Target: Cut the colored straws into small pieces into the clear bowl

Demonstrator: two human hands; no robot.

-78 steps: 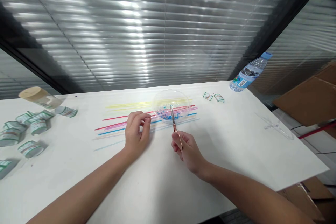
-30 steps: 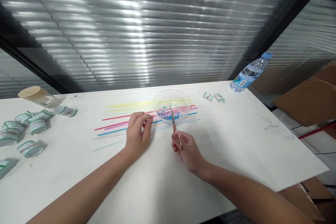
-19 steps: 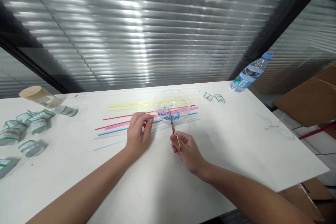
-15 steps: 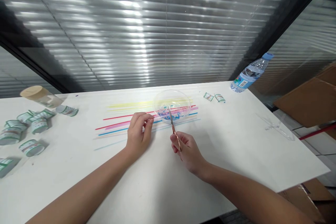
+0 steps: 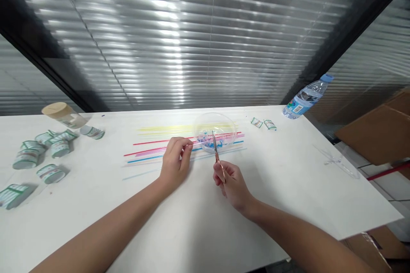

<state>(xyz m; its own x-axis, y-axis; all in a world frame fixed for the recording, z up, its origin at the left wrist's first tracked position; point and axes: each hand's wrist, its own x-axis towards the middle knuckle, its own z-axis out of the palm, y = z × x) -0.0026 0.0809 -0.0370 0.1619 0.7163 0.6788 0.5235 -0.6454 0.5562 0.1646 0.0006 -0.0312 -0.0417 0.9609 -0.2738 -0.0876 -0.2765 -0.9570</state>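
Observation:
My left hand [image 5: 176, 160] pinches a thin, pale pinkish straw-like strip [image 5: 199, 141] between thumb and fingers. The strip's free end points right, over a clear round plastic dish [image 5: 235, 130]. Small blue and teal bits [image 5: 218, 143] lie in the dish. In my right hand [image 5: 233, 185] is a pair of scissors [image 5: 217, 156] with copper-coloured handles. Its blades point away from me, over the dish and by the strip's end; they look nearly closed. Yellow strips [image 5: 160, 129], red strips [image 5: 149, 142], a blue strip [image 5: 144, 159] and pale strips lie on the table, partly behind my left hand.
Several small patterned cups or rolls [image 5: 51, 173] lie at the left near a jar with a tan lid [image 5: 59, 110]. Two small patterned packets [image 5: 269, 125] are at the back right, beside a water bottle [image 5: 304, 98]. A clear plastic piece [image 5: 335, 162] lies near the table's right edge.
The view has shifted slightly, so the table items appear a little farther right. Both hands keep their grips, and the scissors stay over the dish.

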